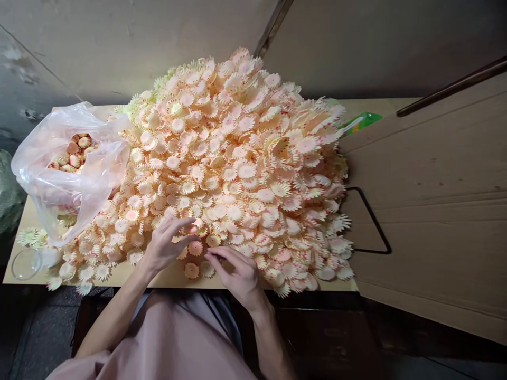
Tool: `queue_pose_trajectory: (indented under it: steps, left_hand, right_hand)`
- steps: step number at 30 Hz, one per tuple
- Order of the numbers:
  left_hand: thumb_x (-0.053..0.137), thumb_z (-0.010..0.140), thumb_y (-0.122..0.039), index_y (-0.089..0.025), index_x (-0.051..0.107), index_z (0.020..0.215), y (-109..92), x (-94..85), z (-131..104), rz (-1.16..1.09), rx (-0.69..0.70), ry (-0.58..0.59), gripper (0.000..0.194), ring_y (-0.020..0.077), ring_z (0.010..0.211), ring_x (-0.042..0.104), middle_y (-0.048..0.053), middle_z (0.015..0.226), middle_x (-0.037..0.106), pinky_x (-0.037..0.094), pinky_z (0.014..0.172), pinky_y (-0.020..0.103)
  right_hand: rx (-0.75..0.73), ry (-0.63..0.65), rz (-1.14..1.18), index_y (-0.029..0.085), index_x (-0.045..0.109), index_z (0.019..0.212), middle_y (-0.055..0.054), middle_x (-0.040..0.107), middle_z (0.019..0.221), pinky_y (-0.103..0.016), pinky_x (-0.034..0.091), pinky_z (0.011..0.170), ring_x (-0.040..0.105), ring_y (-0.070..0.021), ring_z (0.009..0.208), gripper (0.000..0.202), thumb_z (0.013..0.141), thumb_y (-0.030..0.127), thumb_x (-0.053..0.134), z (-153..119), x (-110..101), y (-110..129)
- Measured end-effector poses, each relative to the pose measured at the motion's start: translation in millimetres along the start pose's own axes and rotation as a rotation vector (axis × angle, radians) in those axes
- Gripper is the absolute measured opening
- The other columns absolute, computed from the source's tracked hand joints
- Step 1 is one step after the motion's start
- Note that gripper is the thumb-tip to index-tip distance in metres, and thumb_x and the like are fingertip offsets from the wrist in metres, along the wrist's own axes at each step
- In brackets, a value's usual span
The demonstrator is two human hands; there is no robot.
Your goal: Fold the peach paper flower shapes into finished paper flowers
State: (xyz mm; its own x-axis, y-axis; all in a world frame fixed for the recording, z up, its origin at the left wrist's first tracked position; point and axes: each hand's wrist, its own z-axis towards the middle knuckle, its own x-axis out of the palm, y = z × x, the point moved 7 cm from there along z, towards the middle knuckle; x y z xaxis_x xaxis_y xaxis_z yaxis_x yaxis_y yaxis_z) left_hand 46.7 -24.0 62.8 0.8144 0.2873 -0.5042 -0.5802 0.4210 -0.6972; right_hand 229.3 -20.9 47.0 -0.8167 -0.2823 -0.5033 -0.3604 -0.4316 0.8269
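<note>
Hundreds of thin cream, pink-tinged, fringed flower-shaped discs (246, 170), material unclear, heaped across pale wooden counter (125, 276), probably for short reach. I work at heap's front edge, presumably keeping loose discs close. Left hand (168, 245): fingers curved, parted, seemingly released. Right hand (240, 273): thumb and forefinger nearly together; cannot tell if grasping anything. Discs: shallow, toothed rims, pink centres, red-specked tips.

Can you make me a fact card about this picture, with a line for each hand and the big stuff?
Left hand: at the pile's front, thumb and fingers apart
Right hand: fingertips bunched; whether they hold anything is unclear
Pile: many pale, fringed discs on a table
Bag: see-through, left, small curled pieces inside
Cardboard: right
</note>
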Motion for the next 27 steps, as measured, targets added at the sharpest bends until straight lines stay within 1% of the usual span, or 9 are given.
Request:
queue_pose_trajectory:
  steps: [5,9,12,15,17,18,21,22,27]
  left_hand:
    - [0.077,0.082,-0.026,-0.020,0.063,0.121,15,-7.3,-7,-0.010,-0.121,-0.017,0.042,0.0200,0.101,0.068,0.010,0.108,0.072,0.057,0.089,0.033]
    - [0.080,0.078,-0.031,-0.020,0.061,0.124,27,-7.2,-17,-0.094,-0.231,-0.039,0.052,0.0202,0.107,0.067,0.013,0.118,0.067,0.059,0.085,0.029]
    - [0.083,0.074,-0.038,-0.019,0.058,0.122,34,-3.8,-23,-0.168,-0.278,-0.048,0.057,0.0193,0.103,0.068,0.012,0.117,0.064,0.060,0.082,0.028]
    - [0.083,0.072,-0.043,-0.019,0.055,0.125,34,-1.2,-24,-0.163,-0.247,-0.041,0.065,0.0194,0.100,0.069,0.012,0.114,0.065,0.060,0.087,0.032]
    - [0.082,0.074,-0.042,-0.019,0.053,0.128,28,0.0,-21,-0.107,-0.190,-0.021,0.066,0.0190,0.096,0.070,0.011,0.110,0.068,0.060,0.085,0.032]
    - [0.080,0.076,-0.039,-0.019,0.053,0.129,23,0.5,-18,-0.070,-0.150,-0.009,0.063,0.0185,0.094,0.070,0.011,0.108,0.069,0.060,0.084,0.032]
    - [0.073,0.085,-0.028,-0.019,0.054,0.129,3,3.3,-10,0.026,0.004,0.050,0.050,0.0186,0.094,0.070,0.011,0.106,0.070,0.060,0.083,0.031]
    - [0.070,0.087,-0.023,-0.019,0.054,0.129,-5,4.4,-7,0.037,0.060,0.076,0.045,0.0191,0.096,0.069,0.012,0.106,0.070,0.059,0.085,0.032]
    - [0.066,0.090,-0.022,-0.019,0.053,0.134,-22,2.1,-2,0.042,0.147,0.140,0.047,0.0204,0.101,0.067,0.013,0.110,0.069,0.059,0.088,0.035]
  right_hand:
    - [0.061,0.350,-0.164,0.021,0.067,0.107,-0.007,0.070,0.107,-0.035,0.058,0.085,0.070,-0.0214,0.095,0.020,0.089,0.013,0.064,-17,22,-8]
    - [0.123,0.438,-0.205,0.020,0.068,0.089,-0.003,0.069,0.087,-0.031,0.057,0.073,0.068,-0.0173,0.078,0.020,0.090,0.006,0.053,-17,29,-13]
    - [0.064,0.309,-0.163,0.021,0.068,0.082,-0.002,0.071,0.082,-0.030,0.058,0.073,0.069,-0.0171,0.078,0.023,0.089,0.005,0.052,4,15,-7]
    - [0.017,-0.182,-0.188,0.021,0.071,0.097,-0.010,0.075,0.103,-0.037,0.060,0.085,0.071,-0.0224,0.095,0.015,0.092,0.018,0.058,30,-29,2]
    - [0.052,-0.338,-0.221,0.020,0.071,0.107,-0.014,0.071,0.118,-0.040,0.060,0.089,0.070,-0.0255,0.104,0.019,0.092,0.025,0.062,40,-43,6]
    - [0.054,-0.309,-0.193,0.020,0.072,0.105,-0.014,0.072,0.117,-0.040,0.060,0.088,0.071,-0.0255,0.103,0.018,0.092,0.027,0.062,46,-40,9]
    - [0.099,-0.002,0.016,0.021,0.074,0.094,-0.011,0.075,0.108,-0.035,0.061,0.083,0.073,-0.0234,0.094,0.016,0.087,0.034,0.069,54,-6,10]
    - [0.149,0.045,0.104,0.020,0.074,0.088,-0.010,0.076,0.104,-0.033,0.062,0.080,0.073,-0.0220,0.087,0.017,0.084,0.037,0.073,54,3,7]
    - [0.395,0.099,0.550,0.019,0.071,0.083,-0.003,0.070,0.074,-0.025,0.059,0.063,0.068,-0.0158,0.067,0.027,0.076,0.043,0.080,44,33,-16]
